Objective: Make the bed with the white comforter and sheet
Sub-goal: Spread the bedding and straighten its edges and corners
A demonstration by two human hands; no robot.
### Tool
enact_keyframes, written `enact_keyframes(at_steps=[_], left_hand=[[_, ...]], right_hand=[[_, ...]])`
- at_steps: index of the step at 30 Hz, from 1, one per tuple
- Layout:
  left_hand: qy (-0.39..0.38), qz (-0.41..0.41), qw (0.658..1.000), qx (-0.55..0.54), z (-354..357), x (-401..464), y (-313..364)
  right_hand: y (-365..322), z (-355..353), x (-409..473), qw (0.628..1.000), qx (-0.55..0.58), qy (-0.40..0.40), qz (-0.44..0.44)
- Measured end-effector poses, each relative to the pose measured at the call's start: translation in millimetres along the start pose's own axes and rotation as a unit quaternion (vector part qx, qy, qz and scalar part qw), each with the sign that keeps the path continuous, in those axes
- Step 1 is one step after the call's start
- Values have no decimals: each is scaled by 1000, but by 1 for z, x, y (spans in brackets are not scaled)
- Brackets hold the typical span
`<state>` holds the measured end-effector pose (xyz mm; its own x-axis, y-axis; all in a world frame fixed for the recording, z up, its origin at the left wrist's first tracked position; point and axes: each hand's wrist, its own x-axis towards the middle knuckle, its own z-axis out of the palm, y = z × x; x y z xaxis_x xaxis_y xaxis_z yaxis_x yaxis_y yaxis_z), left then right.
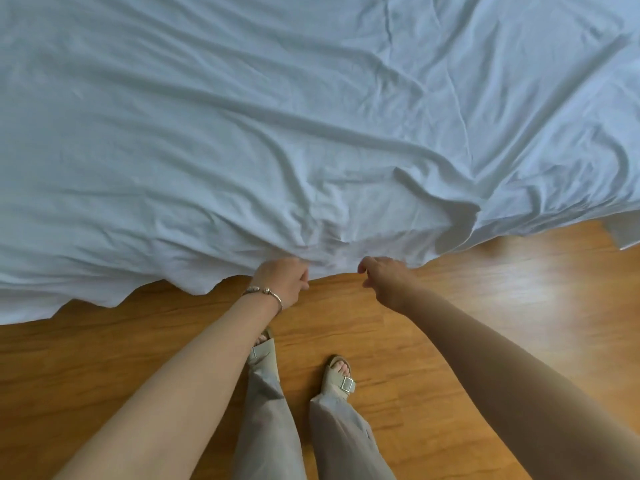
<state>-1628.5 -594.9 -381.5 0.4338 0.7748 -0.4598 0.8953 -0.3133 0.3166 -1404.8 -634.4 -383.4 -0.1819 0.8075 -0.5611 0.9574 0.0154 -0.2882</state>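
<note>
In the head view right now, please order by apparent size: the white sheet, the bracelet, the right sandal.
1. white sheet, fills most of the view
2. right sandal
3. bracelet, on the left wrist, nearer the camera yet smallest

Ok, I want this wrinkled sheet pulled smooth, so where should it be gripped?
Grip the sheet along its near hanging edge, from the floor side, where the left hand and right hand pinch it now. The wrinkles fan out from that edge, so spreading the hands wider should likely help.
</note>
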Motion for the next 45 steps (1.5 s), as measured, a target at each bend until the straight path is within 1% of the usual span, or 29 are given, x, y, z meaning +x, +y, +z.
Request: enact_keyframes(at_steps=[2,4,6,8,10,12,14,16,18,20,22,25,27,29,30,31,33,35,37,40,43,45], left_hand=[[34,1,999,-6,8,-9,-1],[67,-7,998,-3,5,-12,-3],[79,-35,996,-16,-2,-13,-10],[71,-60,995,-27,-7,-13,-28],[72,-65,995,-22,-13,-15,-52],[99,-71,992,-20,-22,-21,-83],[143,-90,985,-30,-35,-33,-122],[180,-106,977,-34,-45,-50,-171],[183,-127,975,-26,-51,-70,-228],[160,-182,970,-33,-56,-92,-291],[119,-227,966,-40,-60,-115,-353],[51,-227,972,-19,-66,-151,-428],[39,-252,967,-20,-69,-171,-472],[55,-306,947,-82,-75,-187,-512],[68,-317,939,-112,-78,-193,-530],[82,-314,937,-129,-80,-198,-546],[120,-278,943,-139,-83,-201,-572],[151,-258,941,-161,-86,-196,-592],[141,-262,939,-175,-91,-191,-603],[105,-255,945,-175,-99,-194,-612],[109,-237,947,-185,-105,-207,-615],[104,-223,952,-182,-110,-215,-614]], right_hand=[[4,6,-3,1000,-12,-17,9],[1,1,-1,1000,-6,3,10],[-10,-9,4,1000,-2,18,-6],[-28,-19,11,1000,7,21,-16],[-53,-26,20,999,40,30,-13],[-83,-27,30,996,67,53,-7],[-122,-23,45,995,65,71,-23],[-167,-16,63,994,50,79,-64],[-220,-6,85,992,27,79,-93],[-279,0,110,990,-9,89,-105],[-338,5,136,989,-35,95,-106],[-423,12,173,991,-7,66,-117],[-473,20,193,989,-12,46,-138],[-513,27,209,988,-25,52,-145],[-527,30,215,989,-27,61,-135],[-540,32,221,990,-21,65,-121],[-556,34,229,994,-17,55,-94],[-565,35,234,995,-59,27,-82],[-570,33,234,995,-71,13,-67],[-574,28,231,998,-27,15,-53],[-570,25,225,998,36,13,-45],[-569,23,221,998,48,13,-47]])
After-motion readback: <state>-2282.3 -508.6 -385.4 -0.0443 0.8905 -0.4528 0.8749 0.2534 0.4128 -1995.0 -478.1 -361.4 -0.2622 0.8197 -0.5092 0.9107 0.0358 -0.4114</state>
